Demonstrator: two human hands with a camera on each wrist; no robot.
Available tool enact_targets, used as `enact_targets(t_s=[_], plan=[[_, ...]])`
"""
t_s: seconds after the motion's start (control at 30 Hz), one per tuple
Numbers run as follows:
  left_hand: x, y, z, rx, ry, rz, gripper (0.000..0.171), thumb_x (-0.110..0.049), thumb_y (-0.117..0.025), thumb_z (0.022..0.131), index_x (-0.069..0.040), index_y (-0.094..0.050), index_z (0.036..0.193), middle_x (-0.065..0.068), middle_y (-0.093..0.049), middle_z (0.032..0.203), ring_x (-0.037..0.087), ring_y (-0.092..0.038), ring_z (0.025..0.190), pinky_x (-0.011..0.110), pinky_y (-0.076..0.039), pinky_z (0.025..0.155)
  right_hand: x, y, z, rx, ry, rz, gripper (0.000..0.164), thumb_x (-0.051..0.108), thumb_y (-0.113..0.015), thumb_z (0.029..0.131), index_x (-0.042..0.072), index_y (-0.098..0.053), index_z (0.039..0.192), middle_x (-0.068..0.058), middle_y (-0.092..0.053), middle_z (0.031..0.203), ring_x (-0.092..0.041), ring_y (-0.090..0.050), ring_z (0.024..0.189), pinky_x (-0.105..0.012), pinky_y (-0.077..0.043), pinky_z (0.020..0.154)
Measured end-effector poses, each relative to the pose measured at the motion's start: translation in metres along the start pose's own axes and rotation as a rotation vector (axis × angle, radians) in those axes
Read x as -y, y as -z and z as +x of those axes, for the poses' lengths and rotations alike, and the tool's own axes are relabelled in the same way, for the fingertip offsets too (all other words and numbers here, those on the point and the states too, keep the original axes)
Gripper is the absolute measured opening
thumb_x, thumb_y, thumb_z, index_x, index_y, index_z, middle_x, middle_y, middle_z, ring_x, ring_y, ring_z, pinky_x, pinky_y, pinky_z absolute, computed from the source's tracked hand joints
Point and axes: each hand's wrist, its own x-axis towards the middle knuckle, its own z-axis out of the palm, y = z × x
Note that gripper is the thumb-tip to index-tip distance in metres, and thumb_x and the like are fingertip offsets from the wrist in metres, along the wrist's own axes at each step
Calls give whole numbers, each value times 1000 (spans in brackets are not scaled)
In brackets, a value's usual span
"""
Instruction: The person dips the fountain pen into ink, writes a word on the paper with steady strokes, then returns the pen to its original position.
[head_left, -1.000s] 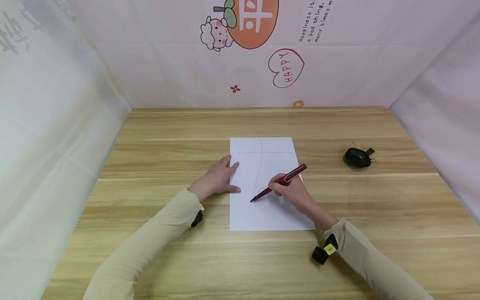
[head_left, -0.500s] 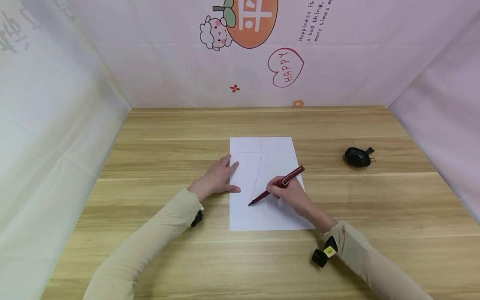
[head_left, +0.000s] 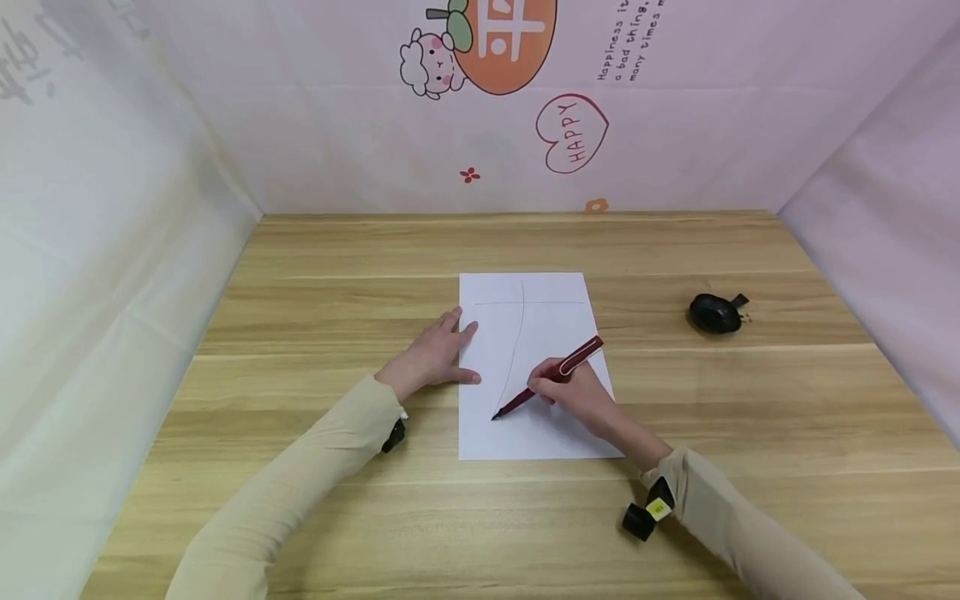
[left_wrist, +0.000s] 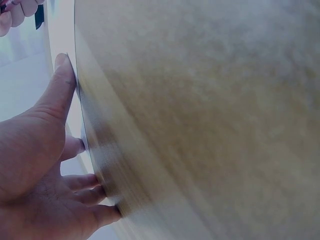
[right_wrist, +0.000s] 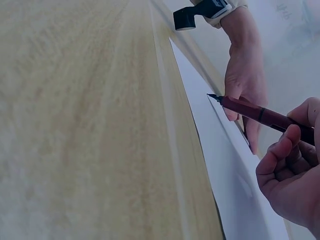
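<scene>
A white sheet of paper [head_left: 487,433] lies on the wooden table, bearing a thin horizontal line near its top and a long curved line running down and to the left. My right hand [head_left: 573,392] grips a dark red fountain pen [head_left: 581,354], whose nib touches the paper at the lower end of the curve. In the right wrist view the fountain pen [right_wrist: 255,111] shows its bare nib, pinched by my right hand [right_wrist: 295,175]. My left hand [head_left: 431,358] rests on the sheet's left edge with fingers spread; the left wrist view shows that hand [left_wrist: 45,150] from the thumb side.
A small black rounded object [head_left: 715,314] with a short tab sits on the wooden table [head_left: 337,283], right of the paper. Printed white cloth [head_left: 360,150] stands behind the table and along both sides. Each wrist carries a small black camera [head_left: 640,522].
My right hand and the fountain pen have moved down and slightly left, and the curved line has grown longer with the nib. The left hand has stayed in place.
</scene>
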Motion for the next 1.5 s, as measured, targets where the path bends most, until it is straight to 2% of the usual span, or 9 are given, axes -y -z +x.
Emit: enact_targets(t_s=[0.6,1.17,1.3,1.5], plan=[[0,0,-1,-4,2,-21,89,-49,-66,81,-11,-24,149,21,-7,157,36,-12,145,46,-18,118,-3,-3,0,29,10,-43,14,11,-61,85,-2,-64,91,2,-51,60,-10,-47,61,-20,-35,55],[2,-2,2,-4,-8,-19,89,-50,-66,81,-11,-23,149,21,-7,157,37,-14,145,47,-19,118,-2,-4,-3,45,15,-25,16,11,-61,86,-3,-64,92,2,-51,61,-9,-47,62,-21,-37,55],[2,-1,3,4,-13,-25,89,-50,-65,82,-11,-22,149,20,-5,157,36,-12,146,47,-18,118,3,6,3,-44,40,1,17,10,-60,86,-5,-64,94,4,-53,62,-8,-46,61,-20,-35,54],[1,1,-1,1,-17,-27,89,-49,-66,82,-10,-23,149,22,-5,157,37,-12,145,47,-19,118,15,34,35,-324,90,28,19,12,-61,86,-4,-64,96,11,-54,60,-5,-48,59,-19,-37,54]])
